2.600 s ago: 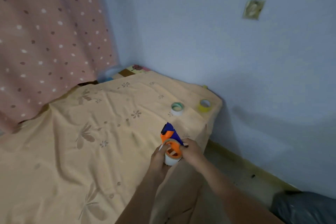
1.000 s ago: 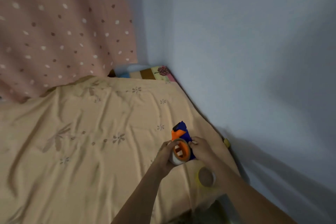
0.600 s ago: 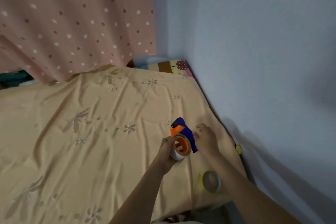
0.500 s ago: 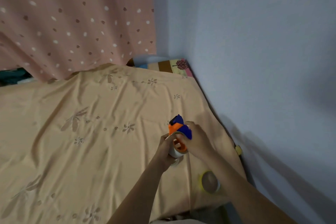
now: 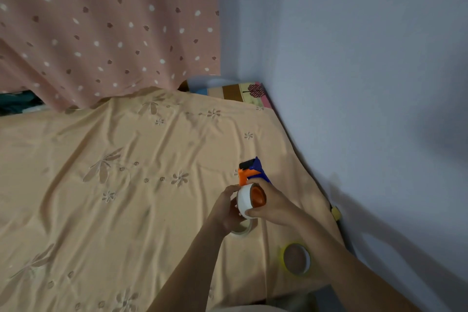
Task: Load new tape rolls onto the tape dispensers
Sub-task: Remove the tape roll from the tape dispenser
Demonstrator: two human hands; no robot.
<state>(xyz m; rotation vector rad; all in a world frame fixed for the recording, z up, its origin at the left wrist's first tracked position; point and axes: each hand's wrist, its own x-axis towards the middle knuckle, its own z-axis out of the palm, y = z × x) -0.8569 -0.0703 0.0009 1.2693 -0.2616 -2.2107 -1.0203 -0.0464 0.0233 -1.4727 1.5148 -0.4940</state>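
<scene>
Lower centre-right of the frame: both hands meet over the cloth-covered table [image 5: 126,185]. The right hand [image 5: 274,204] grips the white tape roll [image 5: 245,201] — thumb at the near edge, fingers curled over the top — and the roll sits around the orange hub [image 5: 257,196] of the tape dispenser [image 5: 253,172]. The left hand [image 5: 226,209] is closed round the roll's far side and prob. the dispenser body, though the handle is hidden, so I can't tell exactly what it clamps. The blue-and-orange dispenser head pokes up just above the hands, black roller at its tip.

Step in hand, I'd say: seating the roll on the hub. It looks mostly on, but whether it's fully home isn't visible from this angle.

Other rolls wait: a pale roll [image 5: 241,229] lies on the cloth just below the left hand, a yellow-edged roll [image 5: 296,258] flat near the table's lower right corner.

Next move likely calls for a firm push to seat the roll, then finding the loose end and threading it fwd toward the roller — no loose end shows yet.
</scene>
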